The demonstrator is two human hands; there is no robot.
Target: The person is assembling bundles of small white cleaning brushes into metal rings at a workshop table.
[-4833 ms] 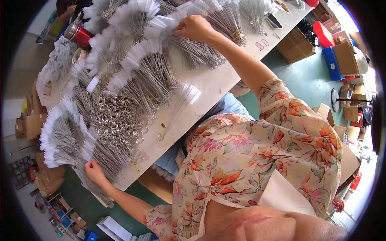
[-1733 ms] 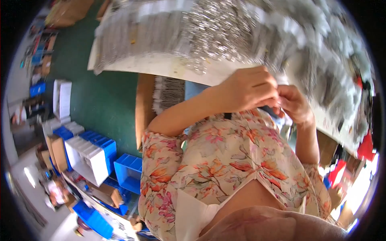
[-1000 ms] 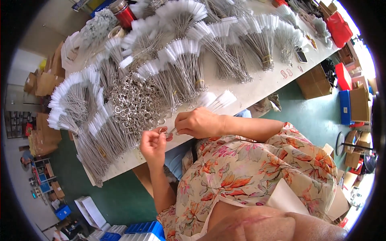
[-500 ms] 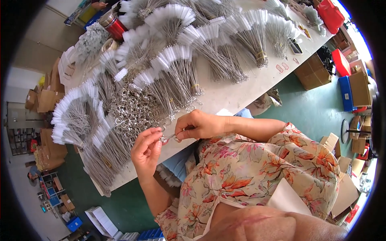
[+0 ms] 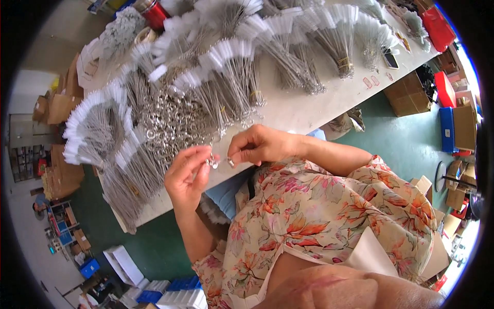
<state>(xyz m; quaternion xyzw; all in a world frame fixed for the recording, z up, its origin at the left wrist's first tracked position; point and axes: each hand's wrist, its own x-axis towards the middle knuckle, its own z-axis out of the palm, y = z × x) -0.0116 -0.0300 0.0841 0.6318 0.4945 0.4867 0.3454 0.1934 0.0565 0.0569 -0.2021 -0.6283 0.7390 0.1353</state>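
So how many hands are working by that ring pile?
2: the left hand, pinching a shiny metal piece, and the right hand beside it, holding a small metal bit.

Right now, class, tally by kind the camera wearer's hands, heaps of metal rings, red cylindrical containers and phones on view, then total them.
Left hand and right hand: 2
Heap of metal rings: 1
Red cylindrical container: 1
Phone: 1
Total: 5

Left hand [image 5: 186, 172]: 1 metal bit [image 5: 214, 164], too small to identify. Right hand [image 5: 261, 144]: 1 metal piece [image 5: 231, 162], partly hidden in grip. Red flask [image 5: 154, 14]: cut off, upper edge.
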